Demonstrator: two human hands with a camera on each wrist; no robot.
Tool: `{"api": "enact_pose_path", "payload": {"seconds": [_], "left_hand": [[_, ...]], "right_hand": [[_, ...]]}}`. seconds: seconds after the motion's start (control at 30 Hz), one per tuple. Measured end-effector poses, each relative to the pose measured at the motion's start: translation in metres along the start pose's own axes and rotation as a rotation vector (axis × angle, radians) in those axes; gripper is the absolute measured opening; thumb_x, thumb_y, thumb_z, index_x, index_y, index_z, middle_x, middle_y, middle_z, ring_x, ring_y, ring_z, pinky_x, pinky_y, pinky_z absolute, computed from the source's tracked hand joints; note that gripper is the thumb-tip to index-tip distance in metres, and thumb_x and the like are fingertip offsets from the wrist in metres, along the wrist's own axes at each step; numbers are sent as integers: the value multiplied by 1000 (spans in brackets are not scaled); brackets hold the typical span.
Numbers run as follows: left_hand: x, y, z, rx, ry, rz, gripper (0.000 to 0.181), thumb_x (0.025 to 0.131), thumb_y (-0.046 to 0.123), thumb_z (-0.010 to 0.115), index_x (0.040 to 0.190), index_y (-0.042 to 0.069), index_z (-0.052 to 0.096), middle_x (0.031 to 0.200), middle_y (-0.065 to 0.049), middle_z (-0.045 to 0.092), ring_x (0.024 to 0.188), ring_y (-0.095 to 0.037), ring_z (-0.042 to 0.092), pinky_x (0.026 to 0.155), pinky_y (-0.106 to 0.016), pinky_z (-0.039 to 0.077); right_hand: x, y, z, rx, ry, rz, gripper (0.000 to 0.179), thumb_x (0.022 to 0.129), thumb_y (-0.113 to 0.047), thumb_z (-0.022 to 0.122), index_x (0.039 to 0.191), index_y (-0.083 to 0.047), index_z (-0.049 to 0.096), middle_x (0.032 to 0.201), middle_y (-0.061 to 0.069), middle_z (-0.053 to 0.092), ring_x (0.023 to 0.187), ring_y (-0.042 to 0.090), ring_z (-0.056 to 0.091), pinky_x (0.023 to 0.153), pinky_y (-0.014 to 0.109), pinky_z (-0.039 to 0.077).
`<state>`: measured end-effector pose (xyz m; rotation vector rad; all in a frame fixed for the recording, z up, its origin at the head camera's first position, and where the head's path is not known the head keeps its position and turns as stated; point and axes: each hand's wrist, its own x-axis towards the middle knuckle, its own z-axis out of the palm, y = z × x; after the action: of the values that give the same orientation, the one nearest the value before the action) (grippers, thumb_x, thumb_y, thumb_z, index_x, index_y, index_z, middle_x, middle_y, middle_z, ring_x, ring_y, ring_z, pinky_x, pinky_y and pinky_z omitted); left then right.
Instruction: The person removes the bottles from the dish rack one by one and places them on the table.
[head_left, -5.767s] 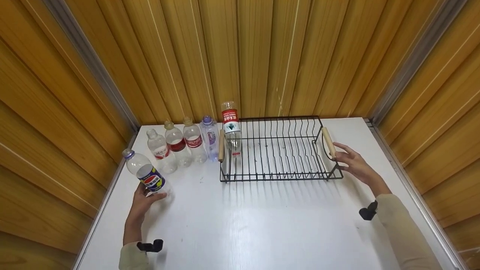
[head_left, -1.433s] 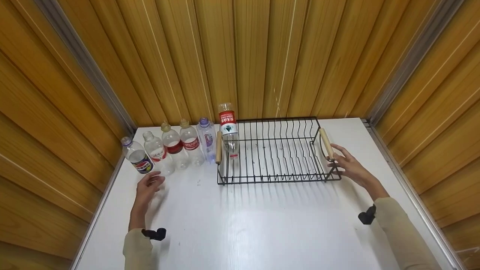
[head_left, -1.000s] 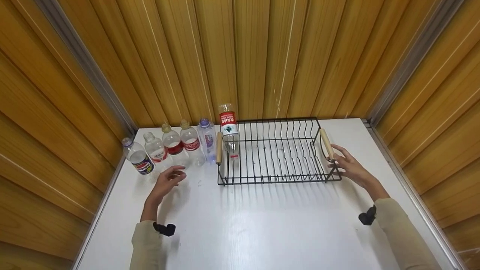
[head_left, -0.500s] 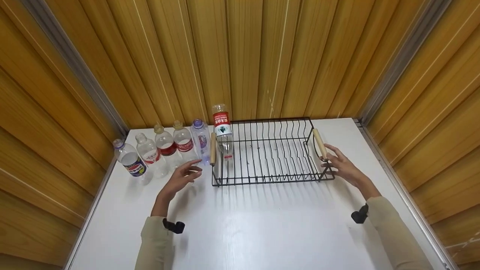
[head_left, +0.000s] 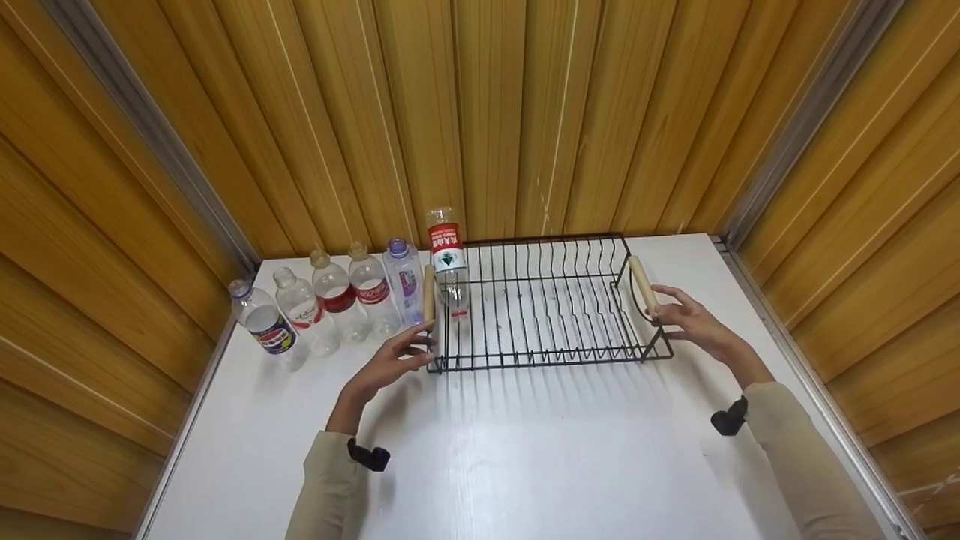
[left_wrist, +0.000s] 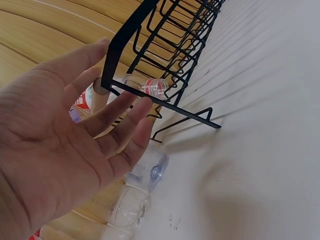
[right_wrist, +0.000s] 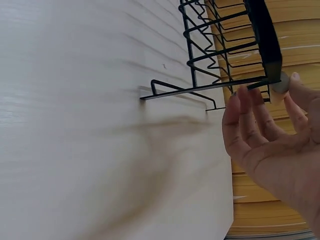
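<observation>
A black wire dish rack [head_left: 545,366] with wooden handles stands on the white table. My left hand [head_left: 386,367] is at its left end, fingers loosely bent beside the left handle [head_left: 429,292]; in the left wrist view the palm [left_wrist: 55,145] faces the camera and the fingers reach the black bar without closing round it. My right hand [head_left: 699,324] holds the front end of the right handle [head_left: 642,283], thumb and fingers on either side of the handle end and metal bar. A clear bottle [head_left: 448,251] with a red and white label leans upside down in the rack's left end.
Several empty plastic bottles stand in a row left of the rack, from a purple-tinted bottle [head_left: 405,281] to a bottle with a dark blue label [head_left: 271,330] at the far left. Wood-panelled walls [head_left: 495,112] enclose the table [head_left: 510,450] at the back and sides.
The left hand set the blue-labelled bottle down at the left end of the row, let go, and moved right to the rack's left end. The right hand has stayed at its handle.
</observation>
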<state>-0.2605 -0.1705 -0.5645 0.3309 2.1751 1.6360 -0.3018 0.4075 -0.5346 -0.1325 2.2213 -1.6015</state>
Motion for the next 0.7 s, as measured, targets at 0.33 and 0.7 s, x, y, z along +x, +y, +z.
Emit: {"api": "enact_pose_path", "payload": {"seconds": [0.33, 0.7], "left_hand": [[1, -6, 3, -33, 2, -3, 68, 99, 21, 68, 159, 17, 35, 145, -20, 56, 122, -30, 60, 97, -49, 52], [4, -14, 4, -67, -5, 39, 70, 98, 20, 69, 159, 14, 34, 141, -25, 56, 115, -25, 63, 91, -43, 53]], "right_hand": [[17, -58, -22, 13, 89, 13, 60, 108, -34, 52, 157, -7, 31, 129, -3, 56, 110, 0, 60, 94, 19, 53], [78, -109, 36, -81, -54, 14, 55, 108, -29, 52, 154, -3, 38, 129, 11, 60, 113, 17, 62, 104, 41, 53]]}}
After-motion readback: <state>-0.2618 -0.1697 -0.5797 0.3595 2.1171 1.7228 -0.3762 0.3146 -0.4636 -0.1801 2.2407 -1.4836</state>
